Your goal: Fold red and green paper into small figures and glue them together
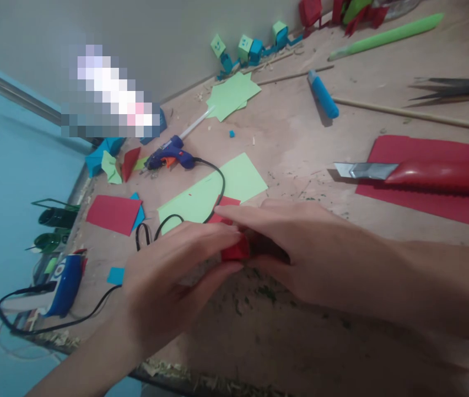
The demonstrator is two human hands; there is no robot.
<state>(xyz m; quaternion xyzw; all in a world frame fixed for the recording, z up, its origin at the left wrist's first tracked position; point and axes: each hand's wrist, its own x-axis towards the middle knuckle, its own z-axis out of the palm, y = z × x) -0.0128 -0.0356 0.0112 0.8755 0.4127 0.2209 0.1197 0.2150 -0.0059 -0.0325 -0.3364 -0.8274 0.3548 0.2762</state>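
Between the fingertips of both hands is a small folded piece of red paper [235,250], held just above the near part of the table. My left hand [172,270] pinches it from the left, thumb below and fingers above. From the right, my right hand [312,242] closes its fingertips on the same piece. The fingers cover much of its shape. Another bit of red paper shows just behind the fingertips; whether it joins the held piece, I cannot tell. Beyond the hands lies a light green sheet [242,173], crossed by a black cord.
A blue glue gun [172,153] lies behind the green sheet. At right, a red utility knife [424,175], blade out, rests on red paper [387,148]. Scissors [461,88], a blue marker [323,95] and sticks lie farther back. Small paper figures [244,48] stand along the wall.
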